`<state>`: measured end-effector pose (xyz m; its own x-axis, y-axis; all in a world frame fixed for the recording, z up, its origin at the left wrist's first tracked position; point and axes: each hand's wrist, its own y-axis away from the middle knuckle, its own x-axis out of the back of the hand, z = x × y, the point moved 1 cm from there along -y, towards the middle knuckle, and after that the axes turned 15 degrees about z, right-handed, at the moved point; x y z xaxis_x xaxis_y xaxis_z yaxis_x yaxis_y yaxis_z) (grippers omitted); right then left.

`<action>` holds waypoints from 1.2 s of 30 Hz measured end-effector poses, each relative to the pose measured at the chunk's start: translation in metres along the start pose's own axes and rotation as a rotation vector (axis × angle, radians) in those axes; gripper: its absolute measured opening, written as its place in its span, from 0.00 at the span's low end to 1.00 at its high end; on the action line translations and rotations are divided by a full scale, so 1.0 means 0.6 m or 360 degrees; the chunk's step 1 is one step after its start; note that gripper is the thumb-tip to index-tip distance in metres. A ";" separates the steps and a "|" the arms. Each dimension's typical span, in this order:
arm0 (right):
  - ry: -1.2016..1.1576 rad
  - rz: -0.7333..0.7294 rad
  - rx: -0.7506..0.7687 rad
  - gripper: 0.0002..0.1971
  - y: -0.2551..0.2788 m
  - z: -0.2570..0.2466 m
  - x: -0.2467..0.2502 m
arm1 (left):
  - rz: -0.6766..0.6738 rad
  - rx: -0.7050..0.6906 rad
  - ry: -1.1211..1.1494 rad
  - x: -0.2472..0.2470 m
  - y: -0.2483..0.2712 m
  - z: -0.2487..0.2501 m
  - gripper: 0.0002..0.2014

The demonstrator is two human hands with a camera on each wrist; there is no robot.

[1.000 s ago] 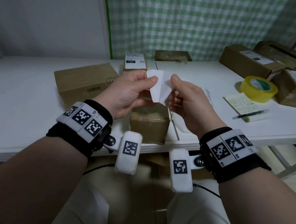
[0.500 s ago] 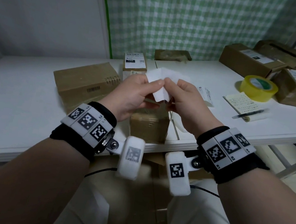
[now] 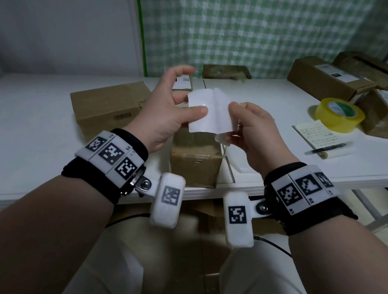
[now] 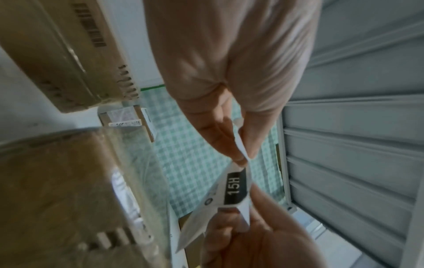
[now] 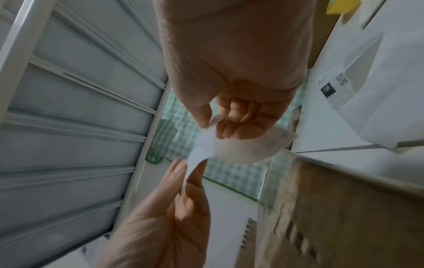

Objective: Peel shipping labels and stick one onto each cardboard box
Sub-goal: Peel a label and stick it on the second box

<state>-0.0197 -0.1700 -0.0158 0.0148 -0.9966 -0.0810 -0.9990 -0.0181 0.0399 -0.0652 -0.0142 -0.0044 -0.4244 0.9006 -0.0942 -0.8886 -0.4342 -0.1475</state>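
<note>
Both hands hold a white shipping label (image 3: 208, 114) in the air, with its two layers partly peeled apart. My left hand (image 3: 193, 107) pinches the left layer between thumb and fingers, its other fingers raised. My right hand (image 3: 233, 120) pinches the right layer. Which layer is the backing I cannot tell. The left wrist view shows the shipping label (image 4: 234, 188) with "15H" printed on it, stretched between both pinches. In the right wrist view a curled layer of the label (image 5: 243, 146) hangs from my right fingers (image 5: 231, 125). Directly below the hands, a small taped cardboard box (image 3: 194, 164) stands at the table's front edge.
On the white table (image 3: 30, 130) a larger box (image 3: 106, 108) lies at the left. A labelled box (image 3: 184, 82) and another box (image 3: 226, 72) stand at the back. At the right are several boxes (image 3: 328, 78), a yellow tape roll (image 3: 339, 114) and a notepad with pen (image 3: 320, 136).
The hands have drawn apart and the label's two layers have opened wider. My left hand's free fingers have lifted and spread.
</note>
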 end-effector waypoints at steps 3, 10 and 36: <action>0.0006 0.0062 0.0049 0.11 0.002 -0.003 -0.007 | -0.0094 -0.0127 -0.0190 -0.008 0.003 -0.001 0.19; 0.0119 0.0345 0.0299 0.16 -0.007 0.001 -0.012 | -0.0139 0.0035 -0.0033 -0.015 0.002 -0.003 0.18; 0.0107 0.0403 0.0325 0.12 -0.027 0.010 0.003 | -0.0172 0.0192 -0.0062 -0.014 -0.001 -0.012 0.21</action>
<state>-0.0036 -0.1710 -0.0228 -0.2389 -0.9706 -0.0282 -0.9589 0.2404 -0.1508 -0.0601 -0.0217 -0.0104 -0.3294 0.9431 -0.0458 -0.9429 -0.3311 -0.0354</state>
